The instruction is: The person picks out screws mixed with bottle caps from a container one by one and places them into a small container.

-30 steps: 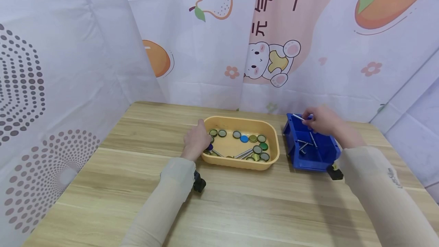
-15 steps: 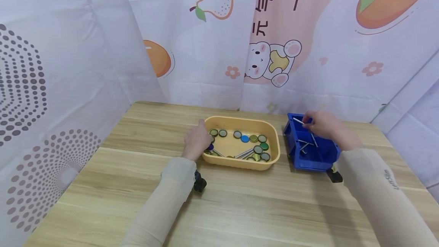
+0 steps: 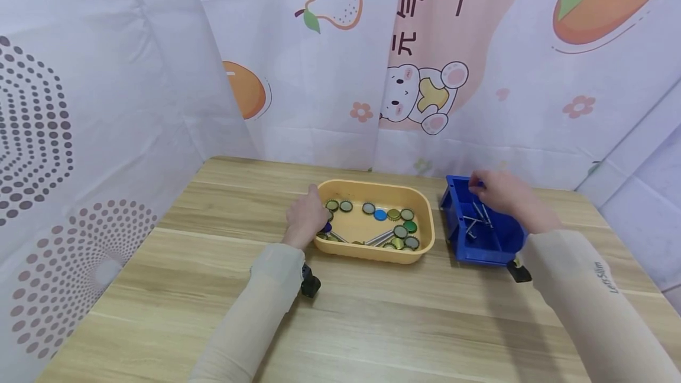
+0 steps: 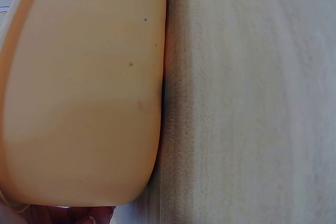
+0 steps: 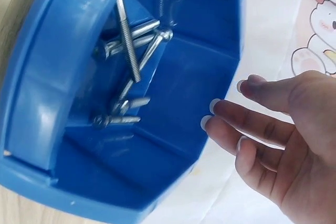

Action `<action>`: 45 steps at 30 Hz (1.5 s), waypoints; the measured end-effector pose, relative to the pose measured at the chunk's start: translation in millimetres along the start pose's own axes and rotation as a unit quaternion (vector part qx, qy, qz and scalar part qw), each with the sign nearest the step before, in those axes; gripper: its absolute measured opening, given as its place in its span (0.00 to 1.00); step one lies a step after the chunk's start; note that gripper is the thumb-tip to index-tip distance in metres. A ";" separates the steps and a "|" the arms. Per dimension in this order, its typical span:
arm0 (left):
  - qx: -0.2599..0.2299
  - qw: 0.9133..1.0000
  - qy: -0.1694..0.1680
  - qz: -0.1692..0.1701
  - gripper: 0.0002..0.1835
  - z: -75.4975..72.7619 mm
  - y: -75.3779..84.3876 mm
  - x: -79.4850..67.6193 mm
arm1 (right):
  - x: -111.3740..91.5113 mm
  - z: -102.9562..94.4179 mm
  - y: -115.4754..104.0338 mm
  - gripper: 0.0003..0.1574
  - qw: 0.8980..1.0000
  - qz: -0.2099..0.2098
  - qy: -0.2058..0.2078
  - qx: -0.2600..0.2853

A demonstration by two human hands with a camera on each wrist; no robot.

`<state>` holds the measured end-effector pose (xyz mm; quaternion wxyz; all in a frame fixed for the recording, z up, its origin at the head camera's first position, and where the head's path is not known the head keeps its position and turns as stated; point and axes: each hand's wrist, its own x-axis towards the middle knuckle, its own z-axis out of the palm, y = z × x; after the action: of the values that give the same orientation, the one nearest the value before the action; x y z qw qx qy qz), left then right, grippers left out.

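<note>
Your right hand (image 5: 286, 145), fingers loose and apart, hovers over the glossy blue plastic bin (image 5: 63, 145) of threaded steel bolts (image 5: 128, 38); your left hand (image 3: 304, 217) rests on the smooth rounded yellow tray (image 3: 425, 235), grip unclear.

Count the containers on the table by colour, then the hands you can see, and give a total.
yellow tray: 1
blue bin: 1
hands: 2 (left hand, right hand)
Total: 4

Several silver metal bolts (image 5: 128, 61) are heaped inside a blue plastic bin (image 5: 173, 129), over which the right hand (image 5: 278, 140) is held with fingers relaxed and empty.
</note>
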<state>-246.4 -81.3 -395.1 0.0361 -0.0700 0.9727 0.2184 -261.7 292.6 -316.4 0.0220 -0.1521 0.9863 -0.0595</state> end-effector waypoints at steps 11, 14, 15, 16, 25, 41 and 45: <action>0.005 1.000 -0.003 -0.004 0.21 -0.9 1.0 0.1 | 6.8 -11.2 -36.7 0.14 1.000 -0.014 0.004 0.007; 0.006 1.000 -0.006 -0.005 0.21 -1.0 0.9 -0.2 | 9.4 -11.0 -49.5 0.13 0.999 -0.031 0.015 0.007; 0.006 1.000 -0.006 -0.006 0.20 -1.0 0.9 -0.4 | 10.5 -10.0 -53.4 0.12 0.999 -0.039 0.019 0.009; 0.006 1.000 -0.006 -0.007 0.20 -1.0 1.0 -0.6 | 11.5 -8.7 -57.3 0.12 0.999 -0.048 0.021 0.012; 0.007 1.000 -0.006 0.000 0.19 0.0 0.8 -1.3 | 19.7 13.2 -91.1 0.10 0.991 -0.109 -0.026 0.079; 0.003 1.000 -0.010 -0.009 0.21 -1.1 1.2 -0.5 | 25.8 57.9 -141.8 0.10 0.976 -0.178 -0.110 0.062; 0.004 1.000 -0.010 -0.009 0.22 -1.0 1.6 -0.3 | 25.2 69.4 -146.9 0.13 0.969 -0.186 -0.150 0.059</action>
<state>-246.4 -80.3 -393.4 0.0477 -0.0768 0.9725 0.2146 -237.7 138.2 -367.7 0.1668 -0.3384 0.9209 -0.0976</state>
